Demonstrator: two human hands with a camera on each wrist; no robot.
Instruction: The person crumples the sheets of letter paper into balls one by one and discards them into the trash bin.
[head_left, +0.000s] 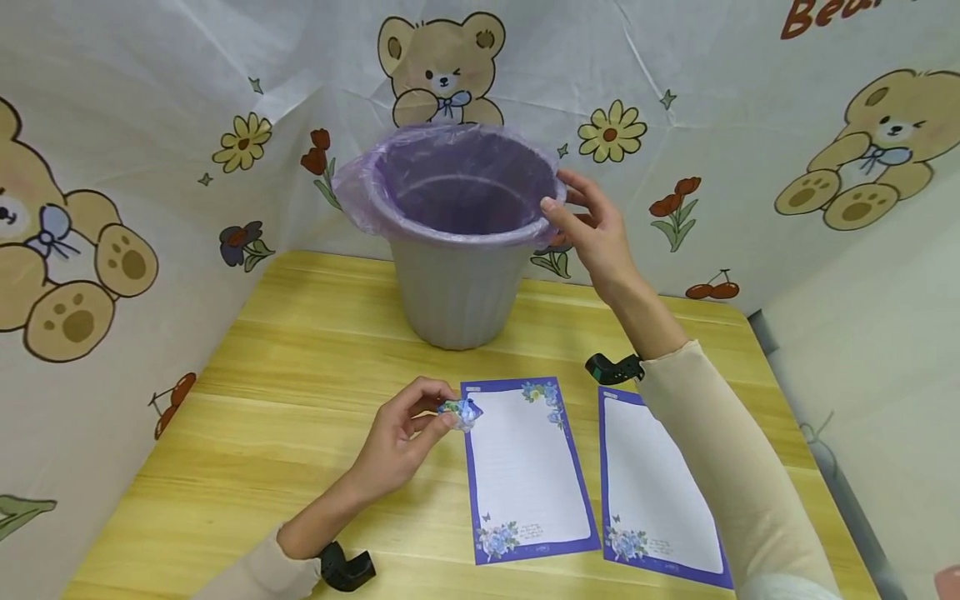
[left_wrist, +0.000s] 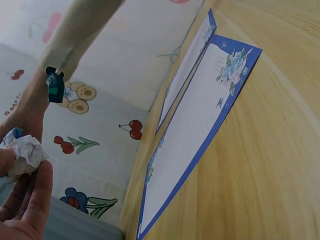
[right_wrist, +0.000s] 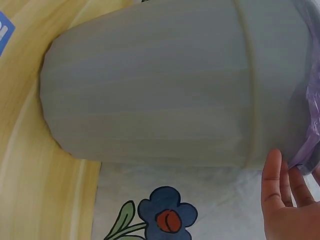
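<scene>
My left hand (head_left: 400, 435) pinches a crumpled ball of paper (head_left: 465, 413) between thumb and fingers, over the table just left of a sheet of stationery. In the left wrist view the paper ball (left_wrist: 27, 156) shows mostly its white side. A grey trash bin (head_left: 459, 292) stands upright at the back, with a purple plastic bag (head_left: 358, 193) folded over its rim. At the bin's right side, my right hand (head_left: 597, 240) holds the bagged rim, thumb on top and fingers around the outside. Fingertips (right_wrist: 272, 160) lie by the bag's edge in the right wrist view.
Two lined sheets of stationery with blue-purple borders and flowers lie side by side: one sheet (head_left: 528, 475) in the middle, the other sheet (head_left: 651, 483) partly under my right forearm. Behind the wooden table (head_left: 300, 358) hangs a bear-printed cloth (head_left: 540, 67), close to the bin.
</scene>
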